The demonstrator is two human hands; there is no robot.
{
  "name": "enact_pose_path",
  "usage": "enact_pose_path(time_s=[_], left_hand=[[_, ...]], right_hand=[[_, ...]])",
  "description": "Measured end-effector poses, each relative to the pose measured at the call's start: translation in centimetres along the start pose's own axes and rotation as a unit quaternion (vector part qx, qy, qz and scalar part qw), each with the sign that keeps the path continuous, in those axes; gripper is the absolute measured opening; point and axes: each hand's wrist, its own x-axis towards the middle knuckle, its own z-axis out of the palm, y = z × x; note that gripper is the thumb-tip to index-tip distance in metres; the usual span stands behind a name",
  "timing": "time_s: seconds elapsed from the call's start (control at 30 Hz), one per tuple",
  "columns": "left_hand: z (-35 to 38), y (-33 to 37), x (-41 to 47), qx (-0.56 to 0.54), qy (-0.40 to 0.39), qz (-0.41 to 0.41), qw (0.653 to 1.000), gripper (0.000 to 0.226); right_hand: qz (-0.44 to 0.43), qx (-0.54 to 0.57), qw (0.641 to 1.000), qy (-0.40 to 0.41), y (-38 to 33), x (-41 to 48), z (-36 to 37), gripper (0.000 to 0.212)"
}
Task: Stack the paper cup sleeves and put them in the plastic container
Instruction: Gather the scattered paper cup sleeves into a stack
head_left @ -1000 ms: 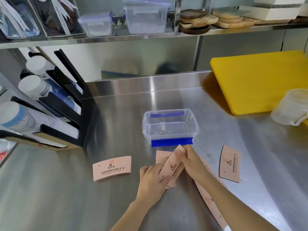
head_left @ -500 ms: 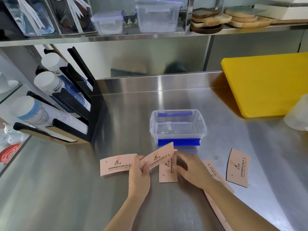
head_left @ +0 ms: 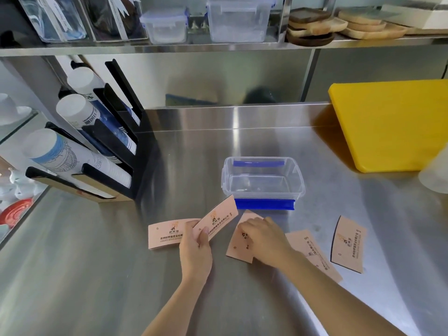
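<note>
Flat pink paper cup sleeves lie on the steel counter in front of a clear plastic container with blue clips, which has nothing in it. My left hand grips one sleeve, tilted up above another sleeve lying flat at the left. My right hand presses down on a sleeve on the counter. To the right lie two more: one sleeve partly under my forearm, and a far-right sleeve.
A black cup dispenser rack with paper cups stands at the left. A yellow cutting board leans at the back right, with a translucent jug beside it. A shelf above holds boxes and wooden trays.
My left hand took one sleeve and carried it left over the left sleeve. My right hand came down onto the sleeve left on the counter. The camera view shifted left.
</note>
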Motion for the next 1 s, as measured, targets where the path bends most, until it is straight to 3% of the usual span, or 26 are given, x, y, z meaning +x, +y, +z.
enact_pose_path(time_s=[0.13,0.2,0.4,0.57,0.7,0.8,0.93,1.0], left_hand=[[-0.4,0.0,0.3,0.006,-0.011,0.001,1.0,0.011],[-0.5,-0.3,0.4,0.016,-0.024,-0.003,1.0,0.011],[-0.3,-1.0,0.6,0.045,-0.053,-0.009,0.998,0.02],[0.2,-0.6,0.6,0.095,-0.089,0.008,0.991,0.024],[0.6,-0.5,0.1,0.139,-0.148,0.076,0.976,0.023],[0.7,-0.7,0.0,0.153,-0.177,0.104,0.967,0.021],[0.7,-1.1,0.3,0.18,-0.204,0.149,0.951,0.017],[0.9,-1.0,0.3,0.179,-0.207,0.153,0.95,0.016]], right_hand=[[-0.061,0.009,0.991,-0.12,1.6,1.1,-1.0,0.067],[-0.065,0.0,0.986,-0.154,2.1,1.5,-1.5,0.07],[-0.017,-0.005,0.991,-0.129,1.9,2.8,-0.9,0.06],[0.033,0.121,0.99,-0.066,2.6,2.0,-0.5,0.024],[0.044,0.16,0.986,0.015,2.1,1.5,-1.2,0.041],[0.037,0.106,0.991,0.066,1.9,1.4,-0.8,0.054],[0.012,-0.015,0.989,0.146,2.3,1.1,0.0,0.026],[0.013,-0.046,0.985,0.163,2.7,1.0,0.1,0.028]])
